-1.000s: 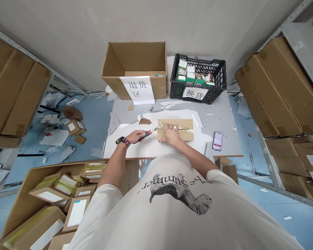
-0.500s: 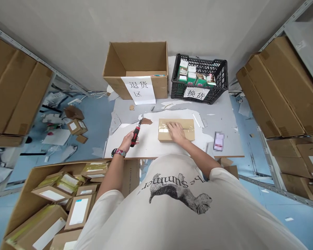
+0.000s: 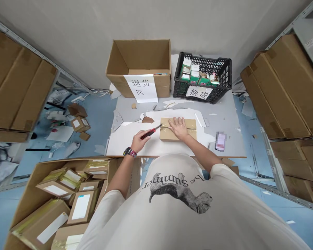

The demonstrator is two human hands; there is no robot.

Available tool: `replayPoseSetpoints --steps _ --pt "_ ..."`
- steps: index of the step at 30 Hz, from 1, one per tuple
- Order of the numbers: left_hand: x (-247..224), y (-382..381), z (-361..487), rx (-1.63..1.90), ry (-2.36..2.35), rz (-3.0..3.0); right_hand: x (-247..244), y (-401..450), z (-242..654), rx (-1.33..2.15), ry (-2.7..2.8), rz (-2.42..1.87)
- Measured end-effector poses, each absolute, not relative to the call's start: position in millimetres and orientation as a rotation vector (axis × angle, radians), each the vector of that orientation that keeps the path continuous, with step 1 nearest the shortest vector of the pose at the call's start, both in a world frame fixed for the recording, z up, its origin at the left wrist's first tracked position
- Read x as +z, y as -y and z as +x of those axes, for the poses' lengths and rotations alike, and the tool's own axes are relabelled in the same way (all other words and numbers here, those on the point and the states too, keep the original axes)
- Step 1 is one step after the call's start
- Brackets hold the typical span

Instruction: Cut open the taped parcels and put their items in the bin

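A small taped cardboard box (image 3: 169, 136) lies on the white-topped part of the table. My right hand (image 3: 179, 128) rests on top of it, fingers spread. In my left hand (image 3: 139, 140) is a red and black utility knife (image 3: 150, 133), fingers wrapped round its handle. The knife points right, and its tip is at the box's left edge, near the taped seam; whether it touches cannot be made out.
A large open carton (image 3: 163, 86) and a black plastic crate (image 3: 216, 93) of green and white boxes stand at the table's back. A phone (image 3: 220, 141) lies right. Lower left, a big carton (image 3: 23, 205) holds several parcels. Shelved cartons (image 3: 279, 86) flank the table.
My left hand has moved right and turned the knife from pointing up to pointing at the box. The fingers of my right hand have spread on the box.
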State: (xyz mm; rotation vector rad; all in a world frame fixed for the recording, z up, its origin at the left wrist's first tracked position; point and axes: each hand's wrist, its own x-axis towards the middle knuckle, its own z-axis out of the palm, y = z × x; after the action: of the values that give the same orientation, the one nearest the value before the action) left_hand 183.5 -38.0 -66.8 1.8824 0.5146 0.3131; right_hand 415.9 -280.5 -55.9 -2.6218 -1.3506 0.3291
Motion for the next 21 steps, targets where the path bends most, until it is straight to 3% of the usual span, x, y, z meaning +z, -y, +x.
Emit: replayPoseSetpoints --steps 5,21 --pt "-69 30 191 0.113 -0.421 2.138 -59 278 423 0.33 1.356 -2.604" --pt "-78 15 194 0.179 -0.484 2.333 -64 278 424 0.315 1.364 -2.635"
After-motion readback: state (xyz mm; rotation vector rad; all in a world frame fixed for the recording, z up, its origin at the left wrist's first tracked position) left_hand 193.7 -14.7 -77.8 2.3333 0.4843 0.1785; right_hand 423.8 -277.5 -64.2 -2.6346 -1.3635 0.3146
